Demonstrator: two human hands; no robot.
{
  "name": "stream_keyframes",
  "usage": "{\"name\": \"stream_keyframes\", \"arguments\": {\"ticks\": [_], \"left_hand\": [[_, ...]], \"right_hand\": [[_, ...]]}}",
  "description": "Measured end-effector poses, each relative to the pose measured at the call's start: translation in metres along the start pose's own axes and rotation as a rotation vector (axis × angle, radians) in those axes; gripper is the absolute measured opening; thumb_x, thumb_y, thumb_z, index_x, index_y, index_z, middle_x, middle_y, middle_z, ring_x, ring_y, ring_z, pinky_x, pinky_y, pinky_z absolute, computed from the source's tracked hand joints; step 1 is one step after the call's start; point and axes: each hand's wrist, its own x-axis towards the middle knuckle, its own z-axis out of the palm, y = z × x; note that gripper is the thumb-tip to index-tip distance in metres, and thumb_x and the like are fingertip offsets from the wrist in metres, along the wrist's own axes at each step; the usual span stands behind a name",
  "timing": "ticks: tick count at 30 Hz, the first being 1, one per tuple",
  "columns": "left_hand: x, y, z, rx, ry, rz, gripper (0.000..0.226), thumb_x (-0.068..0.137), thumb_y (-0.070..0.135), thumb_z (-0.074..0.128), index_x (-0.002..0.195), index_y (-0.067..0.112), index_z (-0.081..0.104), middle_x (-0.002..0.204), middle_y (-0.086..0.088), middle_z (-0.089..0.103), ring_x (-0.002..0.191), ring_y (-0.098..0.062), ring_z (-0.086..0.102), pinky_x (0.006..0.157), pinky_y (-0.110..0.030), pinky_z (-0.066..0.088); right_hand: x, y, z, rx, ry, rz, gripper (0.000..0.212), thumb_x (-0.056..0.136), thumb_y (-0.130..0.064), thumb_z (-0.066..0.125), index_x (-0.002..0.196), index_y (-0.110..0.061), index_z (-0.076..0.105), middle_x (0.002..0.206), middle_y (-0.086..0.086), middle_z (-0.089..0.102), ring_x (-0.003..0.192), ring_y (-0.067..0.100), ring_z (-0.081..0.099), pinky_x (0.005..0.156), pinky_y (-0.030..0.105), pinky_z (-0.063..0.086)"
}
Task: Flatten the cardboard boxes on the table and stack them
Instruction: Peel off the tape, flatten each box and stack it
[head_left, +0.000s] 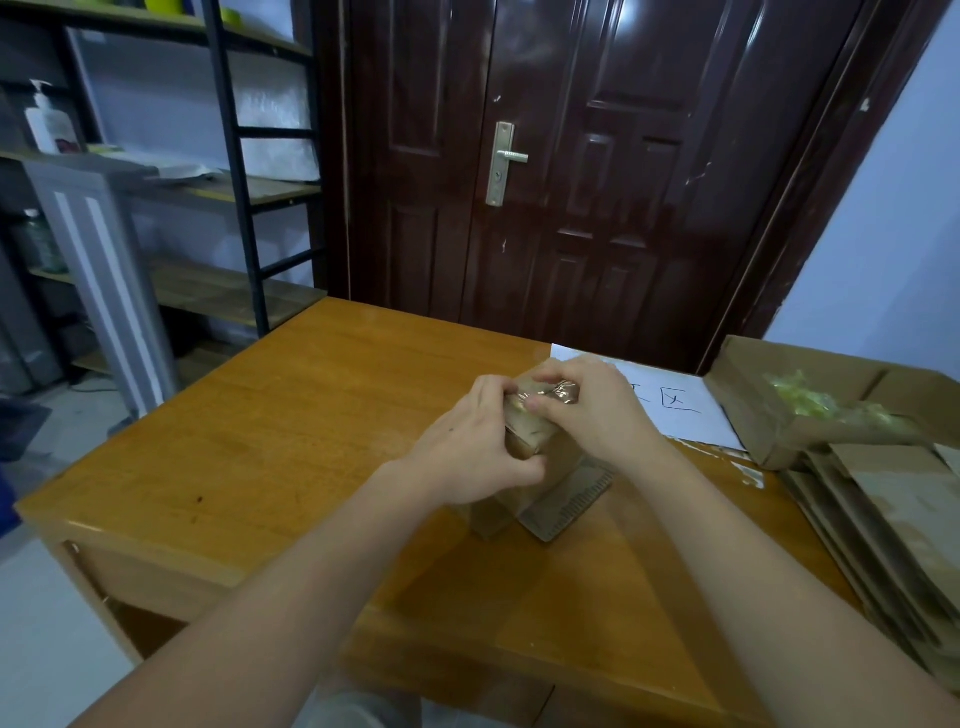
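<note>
Before a dark door, the wooden table carries a small cardboard box, gripped by the left hand. The right hand pinches tape at its top between the fingers. Next, likely: peel it, collapse the box, add it to the flattened stack right of the fingers.

glossy wooden table, matt cardboard box, shiny tape.
</note>
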Motion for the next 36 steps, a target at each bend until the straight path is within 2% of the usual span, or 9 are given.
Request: {"name": "stream_keyframes", "arguments": {"ticks": [4,8,10,17,21,25,30,33,36], "left_hand": [[0.002,0.002,-0.001,0.04,-0.035,-0.019,0.094,0.073,0.075,0.061,0.146,0.033,0.019,0.124,0.013,0.026,0.095,-0.009,0.049,0.068,-0.019,0.041],[0.006,0.004,-0.003,0.078,-0.056,-0.02,0.093,0.072,0.076,0.058,0.145,0.032,0.021,0.124,0.013,0.027,0.098,-0.01,0.046,0.065,-0.016,0.036],[0.007,0.006,-0.004,0.083,-0.055,-0.015,0.089,0.073,0.074,0.059,0.143,0.031,0.025,0.121,0.013,0.029,0.096,-0.008,0.046,0.065,-0.017,0.036],[0.006,0.009,-0.009,0.105,-0.081,0.001,0.09,0.071,0.075,0.061,0.142,0.032,0.025,0.116,0.012,0.035,0.092,-0.002,0.046,0.065,-0.02,0.04],[0.007,0.009,-0.011,0.095,-0.099,-0.003,0.085,0.075,0.071,0.063,0.141,0.03,0.028,0.116,0.011,0.036,0.09,-0.002,0.046,0.065,-0.021,0.04],[0.006,0.009,-0.014,0.1,-0.127,0.002,0.084,0.076,0.071,0.062,0.141,0.03,0.028,0.117,0.01,0.035,0.09,-0.005,0.047,0.066,-0.023,0.042],[0.009,0.015,-0.018,0.246,-0.116,0.006,0.08,0.076,0.073,0.057,0.138,0.027,0.034,0.119,0.009,0.043,0.102,-0.015,0.047,0.082,-0.034,0.046],[0.011,0.021,-0.018,0.342,-0.098,0.013,0.073,0.077,0.074,0.05,0.13,0.025,0.039,0.115,0.007,0.046,0.1,-0.017,0.045,0.081,-0.034,0.041],[0.014,0.024,-0.014,0.315,-0.087,-0.031,0.067,0.087,0.072,0.045,0.131,0.021,0.039,0.119,0.002,0.046,0.104,-0.019,0.045,0.087,-0.036,0.042]], "right_hand": [[-0.001,0.001,0.001,0.019,-0.066,0.058,0.019,0.089,-0.039,0.073,0.106,-0.031,0.079,0.109,-0.007,0.055,0.118,0.017,0.039,0.104,0.042,0.039],[-0.005,-0.011,0.001,-0.077,-0.075,-0.059,0.011,0.09,-0.021,0.07,0.089,-0.024,0.081,0.087,-0.009,0.061,0.096,0.021,0.056,0.088,0.049,0.049],[-0.004,-0.017,0.003,-0.16,-0.094,-0.1,0.013,0.088,-0.016,0.065,0.082,-0.023,0.075,0.091,-0.005,0.064,0.091,0.021,0.06,0.083,0.046,0.052],[0.009,-0.008,-0.009,-0.462,0.044,-0.209,0.01,0.091,-0.011,0.058,0.092,-0.007,0.067,0.094,0.004,0.05,0.081,0.029,0.057,0.071,0.042,0.049],[0.003,-0.004,-0.003,-0.315,-0.005,-0.286,0.011,0.088,-0.014,0.062,0.091,-0.015,0.073,0.092,-0.005,0.053,0.08,0.019,0.056,0.071,0.041,0.051],[0.001,0.0,-0.013,-0.02,-0.113,-0.17,0.018,0.09,-0.027,0.063,0.09,-0.038,0.077,0.087,-0.011,0.069,0.083,0.007,0.061,0.072,0.023,0.045],[0.003,0.008,-0.017,0.16,-0.102,-0.005,0.023,0.085,-0.028,0.079,0.107,-0.033,0.074,0.077,-0.007,0.071,0.074,0.0,0.063,0.072,0.024,0.047],[0.001,0.005,-0.015,0.158,-0.175,-0.05,0.019,0.087,-0.019,0.077,0.099,-0.033,0.08,0.089,-0.017,0.074,0.085,0.0,0.064,0.078,0.022,0.048],[0.001,0.0,-0.008,0.091,-0.101,-0.068,0.011,0.087,-0.015,0.075,0.084,-0.024,0.081,0.084,-0.024,0.069,0.083,-0.005,0.061,0.07,0.009,0.042]]}}
